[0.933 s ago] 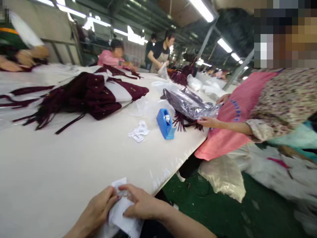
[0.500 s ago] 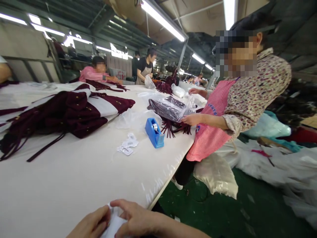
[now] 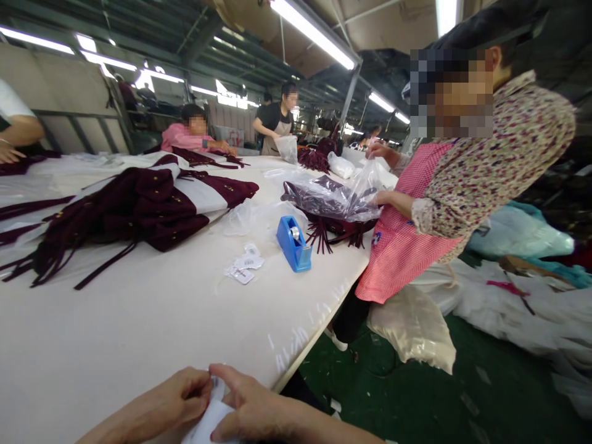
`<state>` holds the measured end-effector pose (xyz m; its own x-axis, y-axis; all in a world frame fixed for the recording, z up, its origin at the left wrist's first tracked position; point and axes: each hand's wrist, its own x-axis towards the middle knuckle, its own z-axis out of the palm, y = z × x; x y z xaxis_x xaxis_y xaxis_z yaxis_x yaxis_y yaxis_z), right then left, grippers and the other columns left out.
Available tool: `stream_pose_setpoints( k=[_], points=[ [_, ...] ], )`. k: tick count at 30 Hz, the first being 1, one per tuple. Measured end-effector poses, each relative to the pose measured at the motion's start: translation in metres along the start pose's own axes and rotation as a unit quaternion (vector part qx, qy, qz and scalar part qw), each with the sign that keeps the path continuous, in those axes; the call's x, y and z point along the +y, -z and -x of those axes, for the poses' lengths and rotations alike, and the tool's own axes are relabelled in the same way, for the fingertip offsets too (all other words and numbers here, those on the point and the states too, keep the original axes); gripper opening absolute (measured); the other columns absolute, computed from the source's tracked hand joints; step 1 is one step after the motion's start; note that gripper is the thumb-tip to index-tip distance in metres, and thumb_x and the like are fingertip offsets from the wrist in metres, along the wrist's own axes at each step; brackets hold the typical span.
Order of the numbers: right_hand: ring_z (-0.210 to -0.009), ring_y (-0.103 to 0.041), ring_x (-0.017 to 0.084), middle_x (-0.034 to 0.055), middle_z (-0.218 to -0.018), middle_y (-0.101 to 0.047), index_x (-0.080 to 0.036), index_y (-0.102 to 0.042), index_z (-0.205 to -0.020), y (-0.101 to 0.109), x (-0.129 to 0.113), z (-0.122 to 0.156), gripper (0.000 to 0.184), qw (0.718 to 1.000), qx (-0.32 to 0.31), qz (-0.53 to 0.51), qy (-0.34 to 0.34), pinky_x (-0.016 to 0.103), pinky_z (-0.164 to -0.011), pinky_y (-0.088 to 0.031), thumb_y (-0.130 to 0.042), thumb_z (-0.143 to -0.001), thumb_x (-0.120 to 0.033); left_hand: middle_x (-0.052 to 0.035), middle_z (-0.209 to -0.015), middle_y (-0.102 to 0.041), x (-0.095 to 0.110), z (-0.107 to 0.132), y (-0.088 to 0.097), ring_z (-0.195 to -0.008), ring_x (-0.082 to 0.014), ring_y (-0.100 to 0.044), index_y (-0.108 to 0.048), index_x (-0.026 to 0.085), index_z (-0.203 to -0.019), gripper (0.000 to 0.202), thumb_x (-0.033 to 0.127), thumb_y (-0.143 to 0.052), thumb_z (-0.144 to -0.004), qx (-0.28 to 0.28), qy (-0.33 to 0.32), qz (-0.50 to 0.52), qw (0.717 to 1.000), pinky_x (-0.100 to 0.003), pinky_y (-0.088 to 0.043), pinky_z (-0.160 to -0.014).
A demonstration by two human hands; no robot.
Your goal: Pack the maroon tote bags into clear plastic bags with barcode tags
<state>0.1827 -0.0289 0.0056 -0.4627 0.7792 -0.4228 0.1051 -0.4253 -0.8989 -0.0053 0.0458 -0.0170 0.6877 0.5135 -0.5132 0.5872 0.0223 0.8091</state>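
Low in the view, at the near table edge, both my hands are on a white sheet-like item (image 3: 209, 424), perhaps paper or thin plastic; its kind is unclear. My left hand (image 3: 173, 399) pinches its upper left edge, fingers curled together. From the right, my right hand (image 3: 252, 404) grips it between thumb and fingers, the index finger reaching to its top. The lower part of the item runs out of view. Further up the table lie several small white labels (image 3: 245, 264) in clear plastic and a blue tape dispenser (image 3: 294, 244).
Dark maroon garments (image 3: 152, 206) with straps are piled at left on the white table (image 3: 139, 333). On the right, a co-worker in a pink checked apron (image 3: 409, 240) handles a bagged garment (image 3: 324, 196). Filled plastic sacks (image 3: 411, 327) lie on the green floor. Other people work farther back.
The view has shifted slightly. My hands stay on the white item, with the left forearm showing more. The co-worker has lifted the open end of the clear bag.
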Motion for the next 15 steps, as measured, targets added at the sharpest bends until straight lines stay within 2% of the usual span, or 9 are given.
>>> stream_pose_setpoints(
  k=[5, 11, 13, 15],
  points=[
    [-0.061, -0.047, 0.008, 0.0028, -0.089, -0.059, -0.019, -0.028, -0.143, -0.003, -0.007, 0.004, 0.116, 0.999, 0.011, -0.040, -0.006, 0.019, -0.052, -0.039, -0.082, -0.041, -0.028, 0.0000, -0.064, -0.049, 0.007, 0.004, -0.001, -0.060, -0.0132, -0.042, -0.046, 0.018, -0.065, 0.036, 0.052, -0.055, -0.061, -0.001, -0.011, 0.023, 1.000, -0.022, -0.031, -0.051],
    [-0.061, -0.049, 0.008, 0.0045, -0.095, -0.061, -0.021, -0.023, -0.144, -0.007, 0.002, -0.002, 0.124, 0.996, -0.020, -0.080, -0.017, 0.020, -0.054, -0.042, -0.083, -0.035, -0.025, 0.0040, -0.053, -0.045, 0.023, 0.020, -0.005, -0.043, -0.0080, -0.033, -0.044, 0.019, -0.070, 0.040, 0.058, -0.053, -0.067, -0.001, -0.006, 0.069, 0.998, -0.022, -0.021, -0.042],
    [-0.070, -0.054, 0.012, 0.0065, -0.105, -0.060, -0.022, -0.026, -0.143, -0.008, 0.004, -0.003, 0.122, 0.997, -0.022, -0.077, -0.004, 0.023, -0.059, -0.044, -0.083, -0.035, -0.025, 0.0049, -0.051, -0.045, 0.025, 0.023, -0.006, -0.040, -0.0074, -0.033, -0.044, 0.019, -0.073, 0.042, 0.060, -0.052, -0.068, -0.007, -0.002, 0.095, 0.995, -0.022, -0.020, -0.041],
    [-0.088, -0.057, 0.017, 0.0080, -0.117, -0.055, -0.022, -0.026, -0.142, -0.007, 0.002, -0.001, 0.119, 0.999, -0.008, -0.044, 0.015, 0.025, -0.068, -0.046, -0.082, -0.038, -0.025, 0.0054, -0.050, -0.044, 0.024, 0.022, -0.007, -0.038, -0.0072, -0.033, -0.043, 0.020, -0.073, 0.043, 0.061, -0.051, -0.068, -0.004, 0.005, 0.116, 0.993, -0.021, -0.019, -0.041]
  ],
)
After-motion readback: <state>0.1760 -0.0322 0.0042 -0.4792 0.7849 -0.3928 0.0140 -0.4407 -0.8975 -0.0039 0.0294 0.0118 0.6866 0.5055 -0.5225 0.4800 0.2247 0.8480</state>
